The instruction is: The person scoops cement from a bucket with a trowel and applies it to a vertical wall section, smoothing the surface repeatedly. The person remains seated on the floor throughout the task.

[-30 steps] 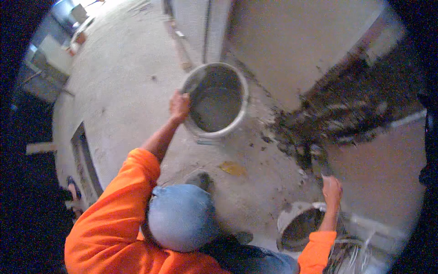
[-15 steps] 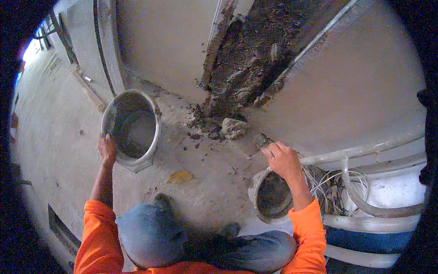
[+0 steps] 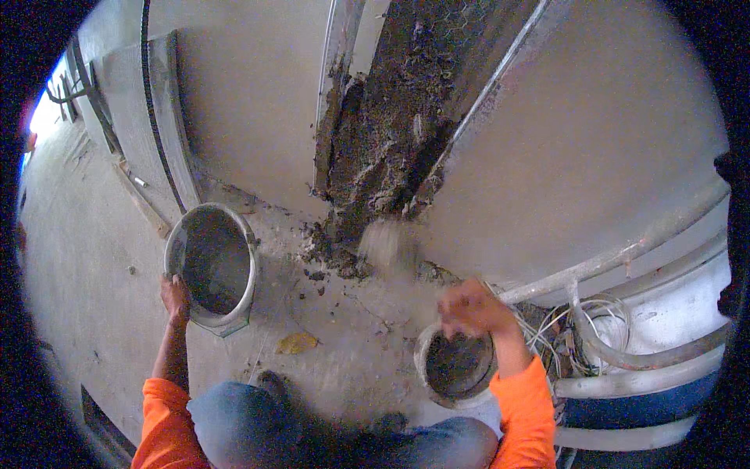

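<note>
1. The large bucket (image 3: 209,266) is pale grey, dark grey inside.
2. The small bucket (image 3: 455,366) is whitish with a dark brown-grey inside.
3. Both sleeves (image 3: 525,406) are bright orange.
4. The mortar strip (image 3: 391,133) is dark brown-grey, with a hexagonal mesh pattern at its top.
5. The floor (image 3: 86,258) is light grey.
6. A leaf (image 3: 298,342) is yellow.

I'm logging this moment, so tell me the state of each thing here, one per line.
Left hand: gripping the big bucket's rim.
Right hand: blurred, above the small bucket; grip unclear.
Big bucket: upright, dark inside, fill unclear.
Small bucket: upright, dark mix inside.
Wall groove: packed with rough dark mortar.
Yellow leaf: lying flat on the floor.
</note>
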Demonstrator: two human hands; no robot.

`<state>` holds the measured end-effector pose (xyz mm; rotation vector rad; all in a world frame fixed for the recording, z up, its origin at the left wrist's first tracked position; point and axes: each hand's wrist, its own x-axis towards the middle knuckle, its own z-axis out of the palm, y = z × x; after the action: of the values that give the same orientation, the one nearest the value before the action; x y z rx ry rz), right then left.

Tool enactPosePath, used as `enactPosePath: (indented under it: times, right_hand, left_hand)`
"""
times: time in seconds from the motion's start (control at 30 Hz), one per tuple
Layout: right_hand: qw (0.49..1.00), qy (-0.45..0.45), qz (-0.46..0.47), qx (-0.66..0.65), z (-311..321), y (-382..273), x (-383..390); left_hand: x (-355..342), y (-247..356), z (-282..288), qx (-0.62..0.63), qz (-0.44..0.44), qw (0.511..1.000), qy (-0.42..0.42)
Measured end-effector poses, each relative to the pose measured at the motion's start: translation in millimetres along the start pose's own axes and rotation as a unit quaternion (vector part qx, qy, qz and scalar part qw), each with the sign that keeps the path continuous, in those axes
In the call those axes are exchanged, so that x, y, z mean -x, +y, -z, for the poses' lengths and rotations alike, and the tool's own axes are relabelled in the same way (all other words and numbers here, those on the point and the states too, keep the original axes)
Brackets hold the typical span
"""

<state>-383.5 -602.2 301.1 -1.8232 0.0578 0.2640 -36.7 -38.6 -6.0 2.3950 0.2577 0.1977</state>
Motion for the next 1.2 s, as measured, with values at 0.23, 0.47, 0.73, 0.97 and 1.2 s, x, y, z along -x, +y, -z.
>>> enactPosePath:
  times: [0.23, 0.47, 0.73, 0.97, 1.2]
  right_hand:
    - [0.943, 0.274, -0.046, -0.180, 63.2, -34.2, 40.6]
    - [0.890, 0.174, -0.104, 0.408, 23.8, 50.3, -4.0]
    - [0.801, 0.113, -0.225, 0.544, 36.1, 113.9, -31.8]
    - [0.799, -0.047, -0.216, 0.559, 47.4, 174.9, -73.7]
    - [0.831, 0.002, -0.193, 0.522, 46.4, 217.6, -103.6]
  left_hand:
    - [-9.8, -24.9, -11.1, 0.032, -0.009, 0.999, 0.005]
    - [-11.9, -33.2, -10.3, -0.152, -0.081, 0.985, 0.007]
    - [-20.1, -24.8, -10.9, -0.093, -0.042, 0.995, 0.013]
    - [-26.1, -44.8, -13.1, -0.083, -0.074, 0.994, 0.009]
    - [-22.3, -33.3, -4.8, -0.134, -0.065, 0.989, -0.027]
